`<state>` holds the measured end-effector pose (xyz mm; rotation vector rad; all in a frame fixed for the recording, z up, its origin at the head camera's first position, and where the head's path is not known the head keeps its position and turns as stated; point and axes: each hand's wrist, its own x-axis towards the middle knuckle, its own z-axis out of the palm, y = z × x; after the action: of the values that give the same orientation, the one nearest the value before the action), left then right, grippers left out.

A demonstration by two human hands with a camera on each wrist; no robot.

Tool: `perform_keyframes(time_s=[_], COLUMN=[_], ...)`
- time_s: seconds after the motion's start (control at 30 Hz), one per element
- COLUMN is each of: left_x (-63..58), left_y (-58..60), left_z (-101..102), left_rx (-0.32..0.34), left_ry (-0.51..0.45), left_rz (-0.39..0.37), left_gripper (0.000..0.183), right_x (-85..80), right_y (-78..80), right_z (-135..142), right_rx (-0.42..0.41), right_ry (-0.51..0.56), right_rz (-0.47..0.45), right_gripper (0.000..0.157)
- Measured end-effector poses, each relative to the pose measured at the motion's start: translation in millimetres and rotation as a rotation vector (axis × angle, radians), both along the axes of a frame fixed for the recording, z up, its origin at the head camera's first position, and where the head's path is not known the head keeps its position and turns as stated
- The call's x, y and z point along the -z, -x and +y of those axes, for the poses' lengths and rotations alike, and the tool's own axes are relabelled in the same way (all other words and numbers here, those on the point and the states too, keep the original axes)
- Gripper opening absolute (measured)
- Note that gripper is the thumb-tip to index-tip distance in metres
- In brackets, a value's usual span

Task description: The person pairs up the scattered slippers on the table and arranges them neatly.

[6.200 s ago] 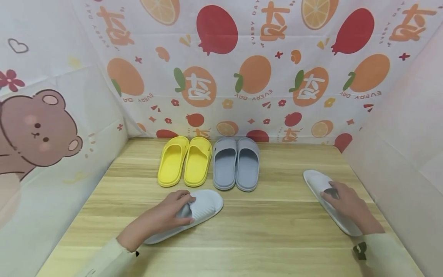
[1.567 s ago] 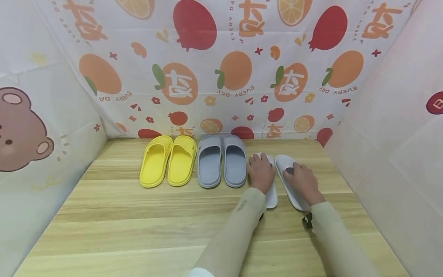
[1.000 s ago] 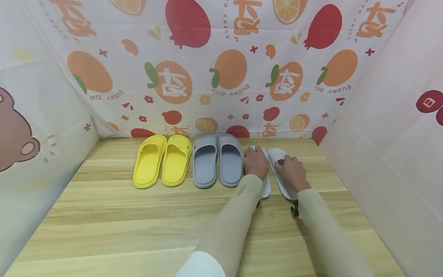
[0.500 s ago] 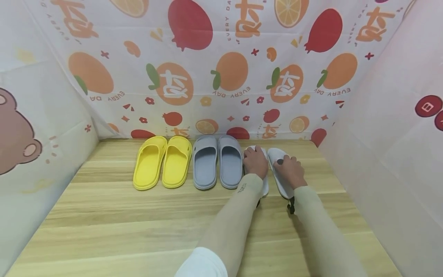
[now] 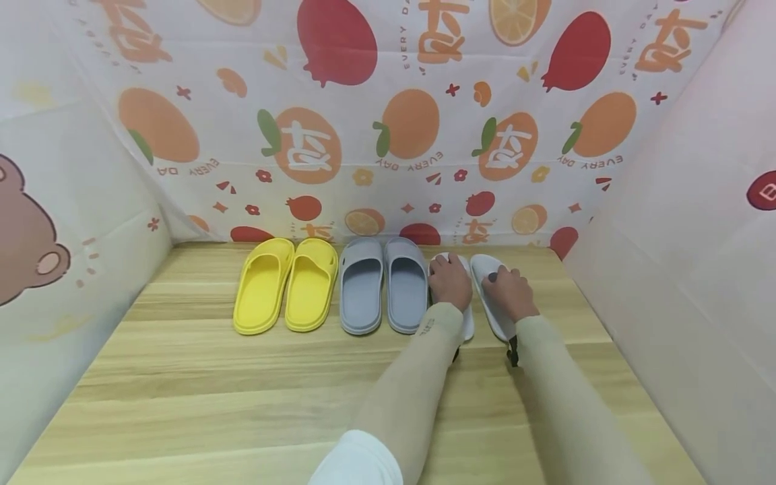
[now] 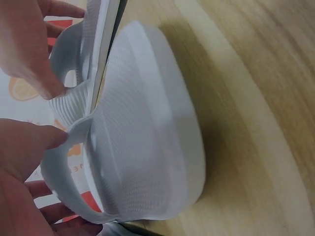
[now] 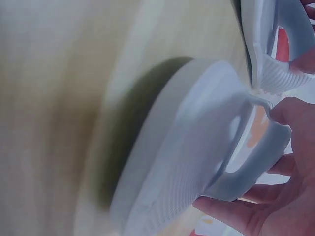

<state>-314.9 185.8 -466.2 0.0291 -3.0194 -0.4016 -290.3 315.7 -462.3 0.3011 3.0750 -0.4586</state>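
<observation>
My left hand [image 5: 450, 281] grips the strap of a pale grey-white slipper [image 6: 147, 137], just right of the grey pair; in the head view the hand covers much of it. Thumb and fingers lie on opposite sides of the strap in the left wrist view. To the right, my right hand [image 5: 510, 294] holds the matching slipper [image 7: 182, 142] by its strap, with the thumb at the opening. Both toes point at the back wall. A narrow gap at the heels separates the two, and the right one slants slightly, heel outward.
A grey slipper pair [image 5: 361, 296] stands left of the held ones, then a yellow slipper pair [image 5: 261, 296]. All are lined up on the wood-grain board [image 5: 242, 404]. A fruit-printed cloth wall [image 5: 388, 188] closes the back; pale walls flank both sides.
Since the oldest frame, both held slippers have come to the row's right end: the left one from the front left, the right one leftward and back. Over the last second they barely shift.
</observation>
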Motion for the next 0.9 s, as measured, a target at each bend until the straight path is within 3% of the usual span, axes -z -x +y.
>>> perform_keyframes(time_s=[0.13,0.37,0.57,0.9], left_x=[-2.4,-8.8,-3.8,-4.1], left_y=[-0.1,5.9,13.3,22.2], left_z=[2.3,-5.9,-6.8,-2.4], left_rx=[-0.008,-0.019,-0.023,-0.016], left_ry=[0.006,0.007,-0.017,-0.045], left_rz=[-0.005,-0.058,-0.101,-0.110], left_gripper=[0.032,0.042,0.059,0.061], right_x=[-3.9,-4.4,6.3,3.9], right_y=[5.9,17.4,25.0,26.4], right_z=[3.7,-0.5,-0.1,4.2], right_rx=[-0.007,-0.054,-0.060,-0.057], right_ry=[0.008,0.030,0.038,0.032], right_rz=[-0.041,-0.035,-0.032,-0.024], right_gripper=[0.060,0.062,0.065,0.066])
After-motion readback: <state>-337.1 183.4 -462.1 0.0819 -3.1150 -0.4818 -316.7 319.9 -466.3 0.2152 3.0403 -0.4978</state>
